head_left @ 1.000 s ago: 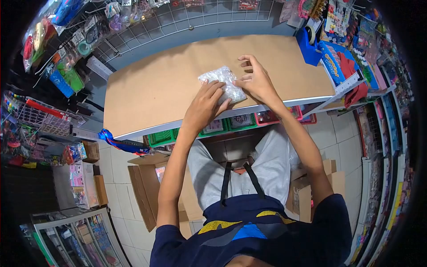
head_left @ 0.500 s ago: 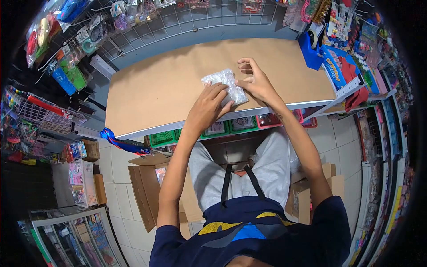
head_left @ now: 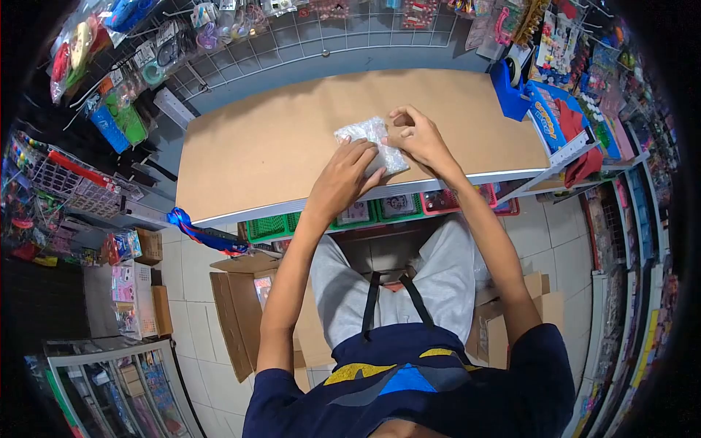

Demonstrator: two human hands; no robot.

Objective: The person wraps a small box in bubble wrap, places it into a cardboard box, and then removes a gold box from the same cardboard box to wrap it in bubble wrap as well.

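A small package in clear bubble wrap [head_left: 393, 159] lies on the brown tabletop [head_left: 248, 153], near its front edge. My left hand [head_left: 343, 175] rests on the left part of the package, its fingers spread over the wrap and pressing it against the table. At the package's right side is my right hand [head_left: 420, 139], with fingers curled and the thumb and a fingertip close together at the wrap's edge. Whether a bit of wrap or tape is between those fingertips is too small to make out.
A blue tape dispenser [head_left: 511, 91] and a blue box [head_left: 548, 117] stand at the table's right end. Green baskets [head_left: 266, 227] sit under the front edge. Open cardboard boxes [head_left: 237, 314] flank my legs. Goods hang on a wire grid [head_left: 321, 36] behind.
My right hand's raised fingers have curled inward, closer to the thumb. The package and my left hand stay nearly in place, while the whole view has shifted slightly.
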